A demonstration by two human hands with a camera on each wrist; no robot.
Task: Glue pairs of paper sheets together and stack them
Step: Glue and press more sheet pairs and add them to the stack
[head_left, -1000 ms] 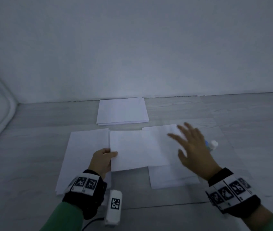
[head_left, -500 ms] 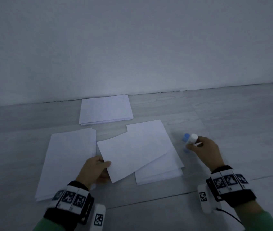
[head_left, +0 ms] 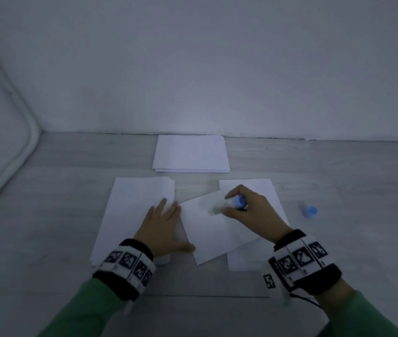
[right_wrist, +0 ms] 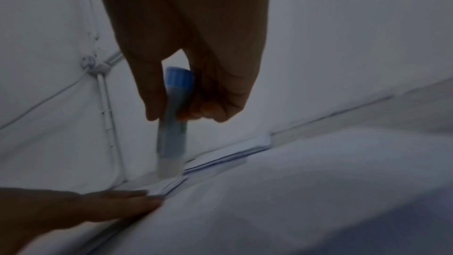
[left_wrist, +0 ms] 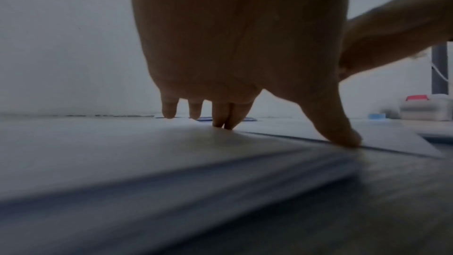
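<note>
A loose white sheet lies skewed over the right paper pile. My right hand grips a blue-ended glue stick, which also shows as a glue stick pointing tip-down just over the paper. My left hand lies flat with straight fingers on the left paper pile, its thumb at the loose sheet's left edge; the left wrist view shows that hand with fingertips on the pile. A blue cap lies on the floor to the right.
A third stack of white sheets sits by the wall at the back. A pipe runs along the left corner. A clear box with a red lid stands far right in the left wrist view.
My right hand picked up the glue stick from the right and brought it over the loose sheet, leaving the cap on the floor. My left hand let go of the sheet's edge and flattened.
</note>
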